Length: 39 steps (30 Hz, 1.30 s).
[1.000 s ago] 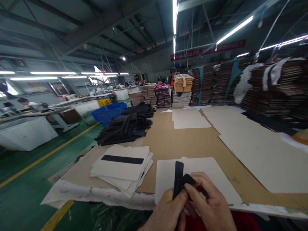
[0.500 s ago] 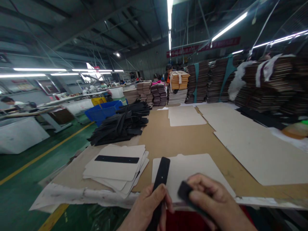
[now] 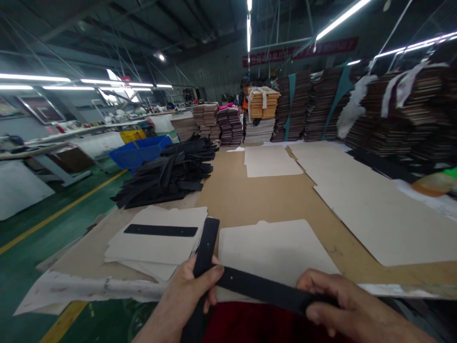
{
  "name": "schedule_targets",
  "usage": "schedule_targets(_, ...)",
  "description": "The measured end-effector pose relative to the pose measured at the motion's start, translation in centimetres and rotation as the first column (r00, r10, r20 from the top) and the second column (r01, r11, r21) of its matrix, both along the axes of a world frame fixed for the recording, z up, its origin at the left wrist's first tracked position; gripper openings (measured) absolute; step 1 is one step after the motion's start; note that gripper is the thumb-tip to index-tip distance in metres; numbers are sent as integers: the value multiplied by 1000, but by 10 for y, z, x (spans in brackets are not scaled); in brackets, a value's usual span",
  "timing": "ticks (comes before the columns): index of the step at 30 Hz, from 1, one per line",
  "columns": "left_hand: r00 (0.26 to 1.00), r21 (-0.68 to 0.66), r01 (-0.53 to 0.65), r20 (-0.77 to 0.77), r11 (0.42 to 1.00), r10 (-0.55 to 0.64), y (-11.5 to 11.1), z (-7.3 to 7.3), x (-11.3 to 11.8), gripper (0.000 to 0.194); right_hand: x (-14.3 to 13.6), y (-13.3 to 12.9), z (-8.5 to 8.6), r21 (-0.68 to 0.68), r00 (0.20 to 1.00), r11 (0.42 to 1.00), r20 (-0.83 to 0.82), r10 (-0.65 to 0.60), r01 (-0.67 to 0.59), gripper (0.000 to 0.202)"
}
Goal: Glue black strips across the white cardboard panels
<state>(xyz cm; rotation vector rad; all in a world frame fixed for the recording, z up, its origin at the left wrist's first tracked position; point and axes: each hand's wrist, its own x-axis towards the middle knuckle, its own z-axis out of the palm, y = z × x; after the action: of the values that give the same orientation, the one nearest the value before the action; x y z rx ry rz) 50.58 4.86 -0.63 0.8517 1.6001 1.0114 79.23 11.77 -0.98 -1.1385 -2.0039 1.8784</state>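
My left hand (image 3: 185,290) is closed around a black strip (image 3: 207,240) that slants upward, its rounded top end above my fingers. A second black strip (image 3: 262,287) with a small pale dot stretches between my hands. The far end of this one is gripped by my right hand (image 3: 333,300), while its near end meets my left thumb and crosses the first strip. Behind them a pale board (image 3: 271,245) with a small tab lies on the table. To the left, another black strip (image 3: 160,230) rests flat across a stack of pale boards (image 3: 143,252).
A heap of black strips (image 3: 167,174) lies at the table's far left, in front of a blue bin (image 3: 141,151). Large pale sheets (image 3: 374,209) cover the right side. Tall stacks of dark panels (image 3: 293,107) stand behind the brown tabletop (image 3: 246,200). A person (image 3: 245,95) is at the back.
My right hand has moved right, and its strip now spans across to my left thumb. My left hand and its strip have shifted left in view. The whole view has shifted slightly.
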Motion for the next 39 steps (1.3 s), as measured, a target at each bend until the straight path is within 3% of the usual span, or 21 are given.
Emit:
schedule_targets(3, 999, -8, -35, -36, 999, 35, 10, -3, -5, 46, 27, 23, -7, 53, 995, 994, 26, -101, 100, 18)
schedule_targets(6, 991, 1, -39, -132, 999, 39, 21, -9, -1, 45, 37, 44, -18, 96, 968, 967, 63, -244, 238, 24)
schedule_targets(14, 924, -33, -65, -380, 997, 48, 40, -27, 1, 41, 18, 71, -40, 286, 826, 826, 160, -540, 485, 30)
schedule_targets(19, 926, -68, -63, -377, 996, 33, 42, -36, -5, 42, 14, 75, -46, 435, 786, 767, 186, -589, 472, 30)
schedule_targets(23, 932, -58, -86, -357, 995, 60, 42, -34, -4, 45, 13, 75, -49, 516, 784, 740, 192, -591, 432, 25)
schedule_targets(39, 925, -70, -98, -373, 993, 65, 44, -35, -2, 46, 7, 73, -43, 560, 770, 724, 220, -598, 402, 23)
